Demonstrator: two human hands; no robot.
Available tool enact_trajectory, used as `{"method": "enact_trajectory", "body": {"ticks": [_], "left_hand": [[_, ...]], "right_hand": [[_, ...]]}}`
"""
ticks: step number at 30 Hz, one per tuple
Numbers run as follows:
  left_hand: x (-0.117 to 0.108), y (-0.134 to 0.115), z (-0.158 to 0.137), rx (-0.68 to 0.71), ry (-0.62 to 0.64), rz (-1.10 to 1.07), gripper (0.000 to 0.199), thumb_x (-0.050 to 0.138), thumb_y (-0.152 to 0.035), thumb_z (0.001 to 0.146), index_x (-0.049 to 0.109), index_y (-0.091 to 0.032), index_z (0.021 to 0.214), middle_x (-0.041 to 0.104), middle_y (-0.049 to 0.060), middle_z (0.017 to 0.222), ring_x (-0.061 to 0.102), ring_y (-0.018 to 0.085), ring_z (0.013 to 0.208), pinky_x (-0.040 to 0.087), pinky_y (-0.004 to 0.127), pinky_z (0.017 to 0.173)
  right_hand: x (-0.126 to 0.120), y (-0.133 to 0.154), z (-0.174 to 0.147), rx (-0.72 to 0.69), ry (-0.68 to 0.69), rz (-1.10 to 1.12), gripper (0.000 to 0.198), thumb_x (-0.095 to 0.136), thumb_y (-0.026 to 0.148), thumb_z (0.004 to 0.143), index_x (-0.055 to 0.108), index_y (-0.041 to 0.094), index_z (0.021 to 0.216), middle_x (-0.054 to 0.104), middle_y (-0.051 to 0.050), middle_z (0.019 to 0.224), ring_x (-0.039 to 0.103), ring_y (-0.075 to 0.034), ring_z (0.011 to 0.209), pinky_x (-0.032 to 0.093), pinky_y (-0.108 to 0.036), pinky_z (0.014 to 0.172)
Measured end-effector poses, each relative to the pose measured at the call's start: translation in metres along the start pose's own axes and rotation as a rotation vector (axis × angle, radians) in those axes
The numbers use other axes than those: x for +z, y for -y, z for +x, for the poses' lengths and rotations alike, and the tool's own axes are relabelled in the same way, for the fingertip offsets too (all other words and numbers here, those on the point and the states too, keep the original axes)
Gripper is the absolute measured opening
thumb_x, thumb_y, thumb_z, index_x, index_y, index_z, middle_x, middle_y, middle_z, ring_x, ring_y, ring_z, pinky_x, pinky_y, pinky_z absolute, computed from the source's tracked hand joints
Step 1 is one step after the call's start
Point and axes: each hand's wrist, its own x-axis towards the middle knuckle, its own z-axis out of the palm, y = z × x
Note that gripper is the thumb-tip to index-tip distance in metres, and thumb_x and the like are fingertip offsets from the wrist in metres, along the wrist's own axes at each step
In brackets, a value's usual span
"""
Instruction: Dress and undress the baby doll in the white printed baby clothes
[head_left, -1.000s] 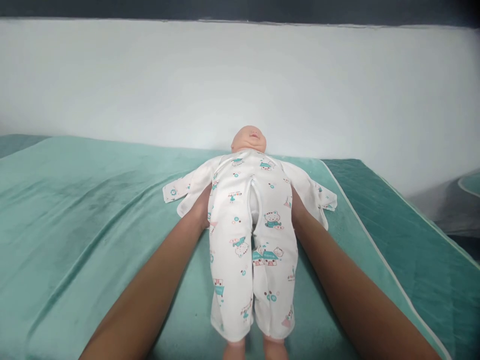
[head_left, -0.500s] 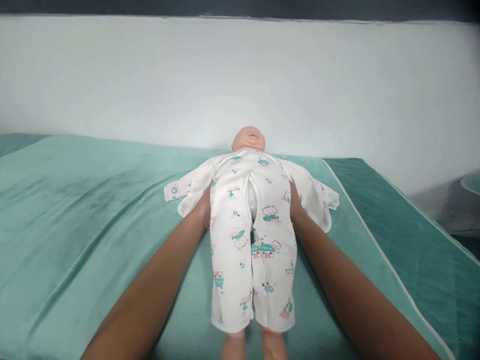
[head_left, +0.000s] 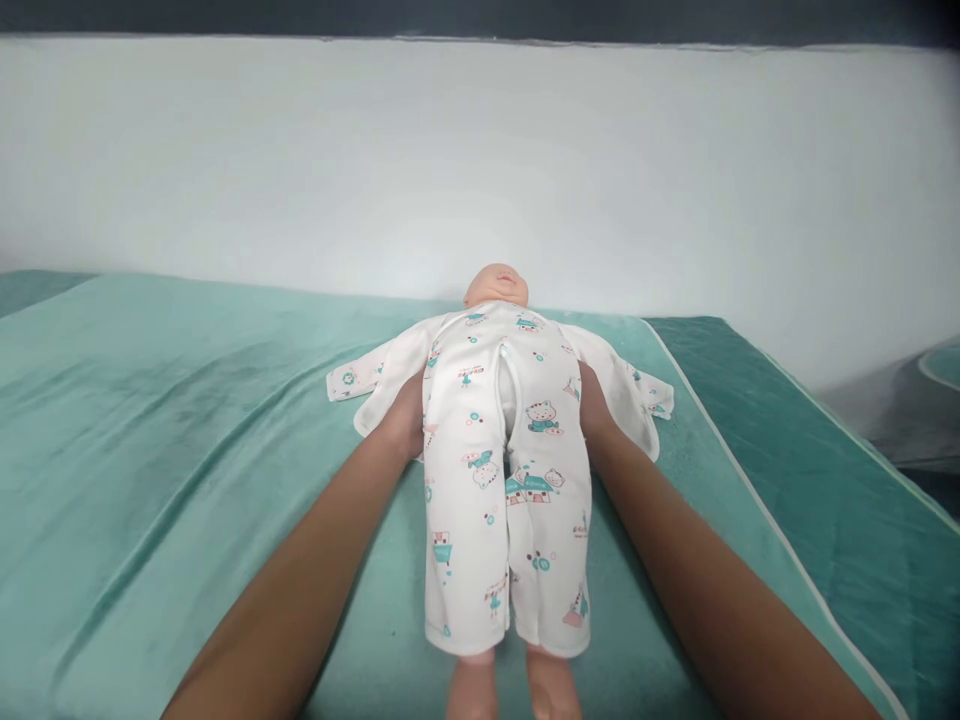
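A baby doll [head_left: 495, 286] lies on its back with its head toward the wall and its bare lower legs toward me. It wears white printed split-crotch pants [head_left: 469, 500] pulled high over its torso. A white printed baby top [head_left: 615, 375] spreads out to both sides, sleeves pointing outward. My left hand [head_left: 409, 415] is at the doll's left-of-view side, its fingers hidden behind the pants. On the opposite side my right hand [head_left: 594, 405] reaches in likewise, with its fingers out of sight under the doll or the cloth.
A light green sheet [head_left: 187, 480] with some folds covers the surface under the doll. Darker green padding [head_left: 810, 430] runs along the right. The white wall [head_left: 480, 150] rises just behind the doll's head. A dark object with a green patch [head_left: 941, 365] shows at the far right.
The doll's head appears slightly lower in view, and its feet show slightly more. Both hands stay at the doll's sides, with little other visible movement.
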Motion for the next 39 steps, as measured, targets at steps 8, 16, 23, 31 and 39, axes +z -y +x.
{"method": "enact_trajectory", "body": {"ticks": [8,16,23,31,39], "left_hand": [[-0.003,-0.008,-0.002,-0.018,0.020,-0.259,0.039,0.061,-0.045,0.081,0.072,-0.019,0.108,0.076,0.010,0.090,0.070,0.031,0.096,0.057,0.044,0.088],[-0.016,-0.006,-0.001,0.222,-0.243,0.096,0.032,0.067,-0.049,0.079,0.072,-0.018,0.088,0.075,0.006,0.093,0.065,0.024,0.087,0.050,0.033,0.077],[-0.014,-0.024,0.013,0.611,-0.458,0.534,0.027,0.057,-0.043,0.086,0.073,-0.023,0.096,0.075,0.004,0.103,0.064,0.024,0.099,0.044,0.033,0.091],[-0.008,-0.054,0.071,0.414,-0.120,0.589,0.031,0.067,-0.048,0.076,0.072,-0.019,0.083,0.074,0.006,0.092,0.064,0.022,0.087,0.046,0.032,0.079],[-0.009,-0.055,0.080,0.382,0.023,0.546,0.029,0.067,-0.047,0.078,0.059,-0.020,0.073,0.064,0.002,0.080,0.054,0.016,0.071,0.039,0.028,0.064]], "right_hand": [[0.005,0.003,0.001,0.205,0.070,0.287,0.033,0.071,0.045,0.069,0.071,0.019,0.091,0.073,-0.003,0.075,0.065,-0.024,0.074,0.053,-0.035,0.064],[-0.013,0.004,0.006,0.099,-0.187,0.094,0.025,0.067,0.038,0.074,0.072,0.021,0.091,0.074,-0.003,0.081,0.066,-0.021,0.076,0.054,-0.035,0.072],[-0.001,0.010,0.035,-0.191,-0.161,-0.026,0.023,0.063,0.039,0.080,0.070,0.020,0.092,0.074,-0.006,0.097,0.068,-0.021,0.094,0.050,-0.039,0.092],[0.007,0.020,0.076,-0.077,0.226,-0.207,0.032,0.067,0.053,0.077,0.062,0.021,0.081,0.070,-0.003,0.100,0.060,-0.019,0.084,0.045,-0.033,0.077],[0.009,0.018,0.089,-0.113,0.290,-0.305,0.032,0.059,0.051,0.083,0.053,0.022,0.072,0.056,0.003,0.072,0.047,-0.015,0.071,0.036,-0.028,0.066]]}}
